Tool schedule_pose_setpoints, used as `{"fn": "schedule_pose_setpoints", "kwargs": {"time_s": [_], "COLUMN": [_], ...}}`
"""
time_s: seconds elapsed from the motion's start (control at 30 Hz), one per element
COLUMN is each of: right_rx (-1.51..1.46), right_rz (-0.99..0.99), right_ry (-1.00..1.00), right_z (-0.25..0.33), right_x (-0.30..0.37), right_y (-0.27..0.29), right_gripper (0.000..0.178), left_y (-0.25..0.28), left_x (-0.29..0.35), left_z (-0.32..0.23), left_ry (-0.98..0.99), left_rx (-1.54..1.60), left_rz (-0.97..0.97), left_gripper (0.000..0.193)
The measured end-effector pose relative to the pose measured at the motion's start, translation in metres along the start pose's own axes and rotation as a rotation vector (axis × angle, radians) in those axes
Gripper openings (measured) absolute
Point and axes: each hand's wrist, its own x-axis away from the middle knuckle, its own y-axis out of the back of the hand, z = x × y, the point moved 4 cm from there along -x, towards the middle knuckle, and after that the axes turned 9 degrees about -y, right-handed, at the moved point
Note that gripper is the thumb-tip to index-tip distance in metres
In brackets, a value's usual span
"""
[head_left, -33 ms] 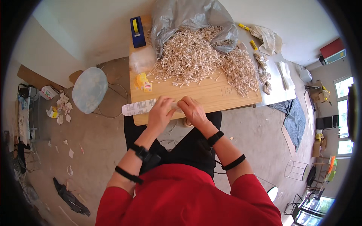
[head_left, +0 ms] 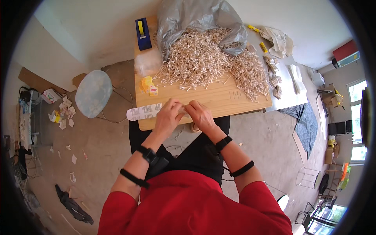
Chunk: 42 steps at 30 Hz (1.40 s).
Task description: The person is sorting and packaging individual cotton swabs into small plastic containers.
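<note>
Close to the table's near edge, my left hand and my right hand meet with fingers pinched together. Between them is a small pale, partly see-through packet, mostly covered by the fingers; its contents cannot be made out. A white printed strip with a rounded end lies on the table beside my left hand. Beyond my hands, a large heap of cotton swabs spills from a grey plastic bag. Left of the heap are clear plastic bags, yellow labels and a small card.
A blue tape dispenser stands at the wooden table's far left corner. On the white side table at right lie small bundles, white strips and yellow tubes. A plastic-covered stool is left; a tape roll sits below my right hand.
My left hand has turned slightly inward and its fingers have closed nearer to my right hand, covering more of the packet. My right hand stays almost where it was.
</note>
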Motion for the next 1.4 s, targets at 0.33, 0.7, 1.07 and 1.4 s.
{"fn": "schedule_pose_setpoints", "kwargs": {"time_s": [0.33,0.7,1.07,1.4], "right_rx": [-0.111,-0.258,-0.488,-0.822], "right_rz": [-0.02,0.063,0.008,0.049], "right_ry": [-0.075,-0.21,-0.416,-0.733], "right_z": [-0.02,-0.037,-0.057,-0.042], "right_x": [0.025,0.025,0.024,0.024], "right_y": [-0.003,-0.007,-0.004,0.029], "right_gripper": [0.011,0.012,0.007,0.012], "left_y": [-0.04,-0.044,-0.049,-0.008], "left_x": [-0.002,-0.002,-0.003,-0.02], "left_z": [0.018,0.02,0.029,0.002], "left_ry": [-0.066,0.094,0.113,0.285], "left_rx": [-0.038,0.237,0.315,0.442], "left_rz": [0.296,0.296,0.241,0.161], "left_gripper": [0.014,0.017,0.017,0.022]}}
